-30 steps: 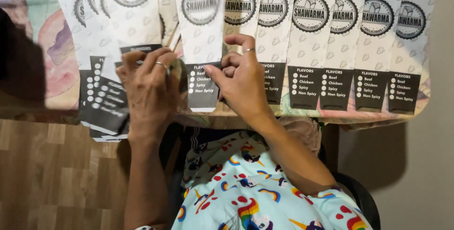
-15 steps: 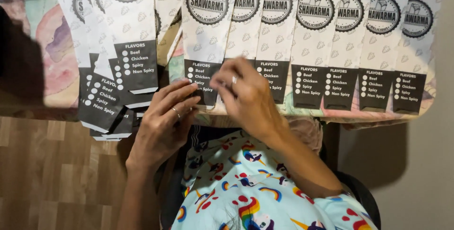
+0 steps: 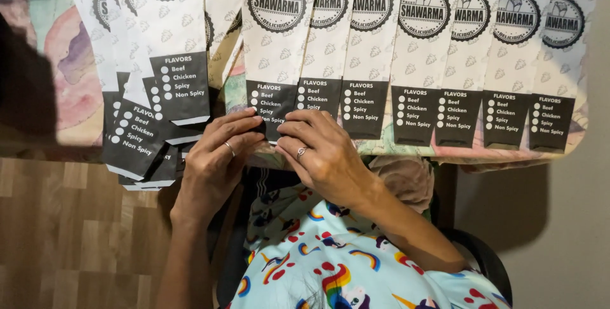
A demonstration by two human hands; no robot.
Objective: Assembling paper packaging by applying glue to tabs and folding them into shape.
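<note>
Long white paper food sleeves with a round black emblem and a dark bottom panel lie on the table. Several overlap in a row (image 3: 432, 74) running to the right. The leftmost sleeve of that row (image 3: 274, 61) has its dark lower edge pinched by both hands. My left hand (image 3: 213, 163), a ring on one finger, grips the edge from the left. My right hand (image 3: 321, 156), also ringed, grips it from the right, fingertips nearly meeting. A loose fanned pile of the same sleeves (image 3: 149, 93) lies just left of my left hand.
The table (image 3: 57, 80) has a pastel patterned cover and its near edge runs just above my wrists. Below are wood-look flooring (image 3: 70, 239), my lap in rainbow-print fabric (image 3: 330, 264), a dark chair rim (image 3: 489, 258) and a grey floor at the right.
Both hands have drawn together onto the bottom edge of the leftmost sleeve in the row; a second ago the left hand rested on the fanned pile at the left.
</note>
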